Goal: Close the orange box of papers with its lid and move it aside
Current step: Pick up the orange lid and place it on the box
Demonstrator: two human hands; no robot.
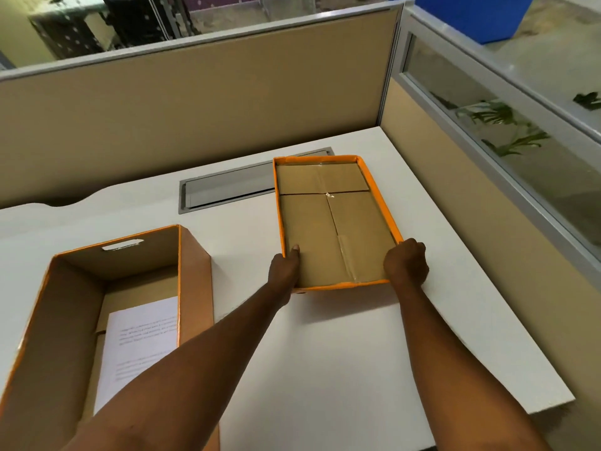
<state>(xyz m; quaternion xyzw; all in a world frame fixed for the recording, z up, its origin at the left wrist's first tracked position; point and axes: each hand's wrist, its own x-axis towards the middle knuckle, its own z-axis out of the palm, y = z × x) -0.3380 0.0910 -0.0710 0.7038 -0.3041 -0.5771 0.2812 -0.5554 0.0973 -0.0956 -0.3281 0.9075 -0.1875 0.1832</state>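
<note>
The orange box [195,278] stands open at the near left of the white desk, brown inside, with white printed papers [140,343] lying at its bottom. Its lid [328,222] lies upside down to the right, orange rim up and brown inside showing. My left hand [286,271] grips the lid's near left corner, thumb inside the rim. My right hand [406,265] grips the near right corner. The lid's near edge looks slightly raised off the desk.
A grey cable hatch [224,190] is set into the desk [325,353] behind the box and partly under the lid's far end. Beige partition walls [195,118] close off the back and the right side. The desk edge runs along the right.
</note>
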